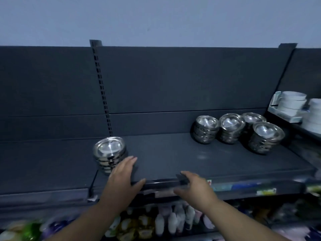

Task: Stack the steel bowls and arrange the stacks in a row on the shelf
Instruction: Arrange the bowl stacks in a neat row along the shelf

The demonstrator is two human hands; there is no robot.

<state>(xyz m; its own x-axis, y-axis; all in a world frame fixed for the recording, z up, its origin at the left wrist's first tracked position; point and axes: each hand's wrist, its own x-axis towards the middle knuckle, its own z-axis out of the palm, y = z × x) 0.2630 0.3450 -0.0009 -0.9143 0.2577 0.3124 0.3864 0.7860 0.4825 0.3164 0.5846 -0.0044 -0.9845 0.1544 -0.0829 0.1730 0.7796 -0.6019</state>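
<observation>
Your left hand (pixel 124 173) is open with straight fingers and holds nothing, just beside one stack of steel bowls (pixel 109 153) near the left front corner of the shelf (pixel 173 153). Your right hand (pixel 194 186) is relaxed and empty over the front edge. Four other stacks (pixel 231 129) stand near the right back corner.

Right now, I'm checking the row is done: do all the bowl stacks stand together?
No, the lone stack stands at the left, well apart from the four stacks on the right.

A pale blue-grey wall (pixel 156 18) rises behind the dark shelf (pixel 173 153) and its back panel (pixel 173 80), with a slotted upright (pixel 101 87) at left. Light is dim. Far right, white crockery (pixel 291 103) is stacked; blurred packaged goods (pixel 147 225) fill the near lower tier.
</observation>
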